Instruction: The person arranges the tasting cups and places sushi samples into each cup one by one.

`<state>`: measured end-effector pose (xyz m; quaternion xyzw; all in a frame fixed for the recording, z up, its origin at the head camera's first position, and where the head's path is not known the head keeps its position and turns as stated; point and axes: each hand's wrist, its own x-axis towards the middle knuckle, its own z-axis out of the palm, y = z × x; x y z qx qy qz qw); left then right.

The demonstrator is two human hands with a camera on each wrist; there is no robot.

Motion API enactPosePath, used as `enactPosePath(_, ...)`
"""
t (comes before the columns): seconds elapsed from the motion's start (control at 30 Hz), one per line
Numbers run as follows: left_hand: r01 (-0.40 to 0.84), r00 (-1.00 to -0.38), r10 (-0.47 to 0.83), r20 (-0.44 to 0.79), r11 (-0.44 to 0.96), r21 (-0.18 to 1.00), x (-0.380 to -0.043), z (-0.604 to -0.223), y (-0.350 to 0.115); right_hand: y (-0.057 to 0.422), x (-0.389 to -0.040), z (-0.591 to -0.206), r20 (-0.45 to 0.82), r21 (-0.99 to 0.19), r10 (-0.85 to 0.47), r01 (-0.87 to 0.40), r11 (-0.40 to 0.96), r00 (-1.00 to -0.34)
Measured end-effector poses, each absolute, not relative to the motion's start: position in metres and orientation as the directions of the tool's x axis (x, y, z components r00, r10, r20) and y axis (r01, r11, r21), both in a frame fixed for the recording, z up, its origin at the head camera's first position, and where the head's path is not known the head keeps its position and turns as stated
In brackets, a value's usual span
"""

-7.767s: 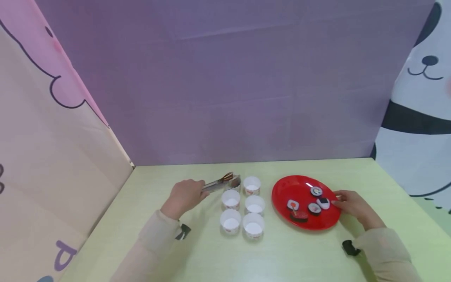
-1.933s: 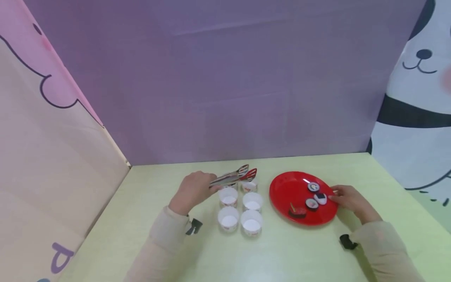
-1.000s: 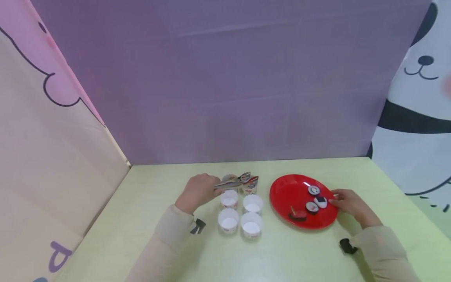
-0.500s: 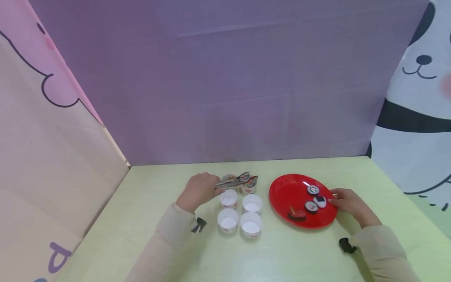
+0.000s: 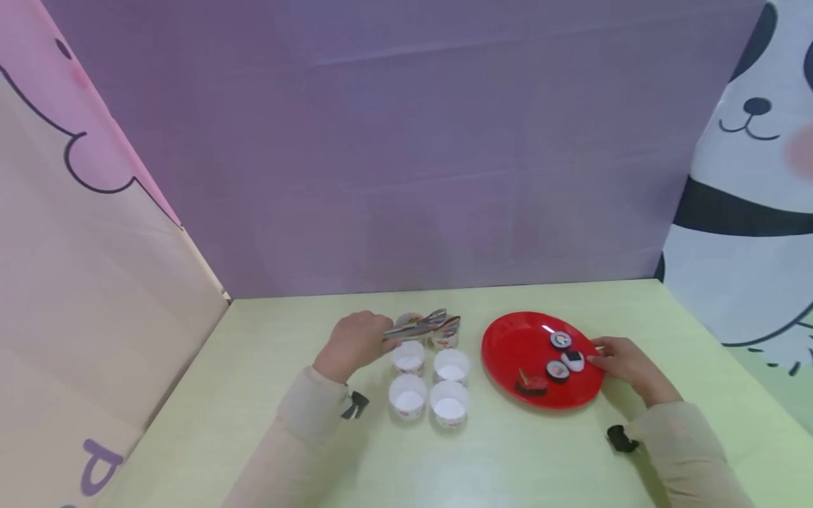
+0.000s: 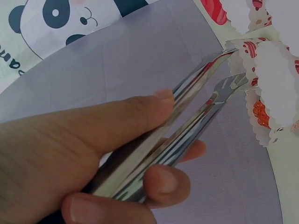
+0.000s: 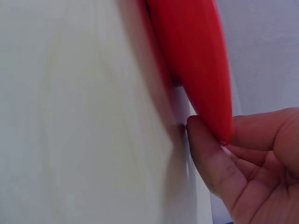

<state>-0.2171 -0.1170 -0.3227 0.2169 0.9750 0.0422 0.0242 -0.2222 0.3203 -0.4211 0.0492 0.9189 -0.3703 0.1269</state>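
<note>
My left hand grips metal tongs whose tips hang over the far right paper cup. In the left wrist view the arms of the tongs stand apart at the tips, beside the scalloped cup rims; something orange shows in one cup. My right hand pinches the right rim of a red plate, its thumb and fingers on either side of the edge in the right wrist view. Toy sushi lies on the plate: two dark-rimmed rolls, a white rice ball and a red-topped piece.
White paper cups stand in two columns left of the plate. The far ones are partly hidden by the tongs. A pale table runs back to a purple backdrop, with printed sheets at both sides.
Since the oldest frame the tongs have moved right from the far left cup to the far right one. The orange-centred roll has left the plate. In the last second the hands barely move.
</note>
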Motion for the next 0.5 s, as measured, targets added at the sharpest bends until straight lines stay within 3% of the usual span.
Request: enactPosePath(0.5, 0.416, -0.909, 0.414, 0.039, 0.901, 0.122, -0.2084, -0.3213, -0.1243, 0.3208, -0.2200, -0.4193, -0.288, -0.673, -0.006, 0.198, 0.712, -0.958)
